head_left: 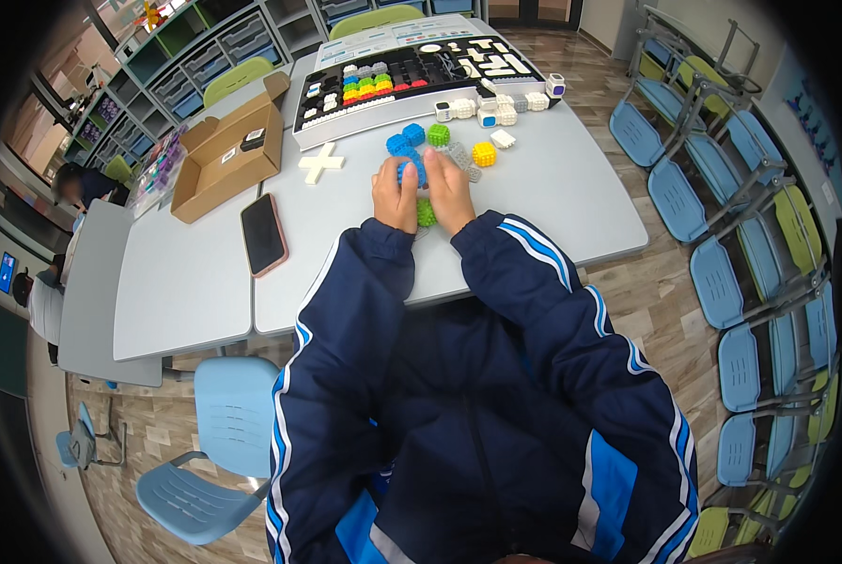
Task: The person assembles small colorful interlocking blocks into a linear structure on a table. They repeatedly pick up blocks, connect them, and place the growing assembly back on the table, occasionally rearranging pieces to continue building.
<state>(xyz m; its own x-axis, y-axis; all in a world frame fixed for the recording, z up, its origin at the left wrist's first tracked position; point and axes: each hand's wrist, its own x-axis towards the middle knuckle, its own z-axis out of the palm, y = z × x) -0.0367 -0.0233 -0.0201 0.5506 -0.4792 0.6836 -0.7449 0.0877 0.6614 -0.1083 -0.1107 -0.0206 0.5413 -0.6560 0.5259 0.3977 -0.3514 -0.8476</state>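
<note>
Open brown cardboard box left; black-screened phone beside; kit tray behind

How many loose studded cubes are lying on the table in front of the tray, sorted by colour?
Blue cubes: 2, plus 1 between the hands
Green cubes: 2, one by the wrists
Yellow cube: 1
Grey cube: 1
Total: 7

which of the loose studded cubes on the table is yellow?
The yellow cube, lying right of the grey pieces and beyond the right hand. It is the only yellow one; the other loose ones are blue, green or white.
</note>
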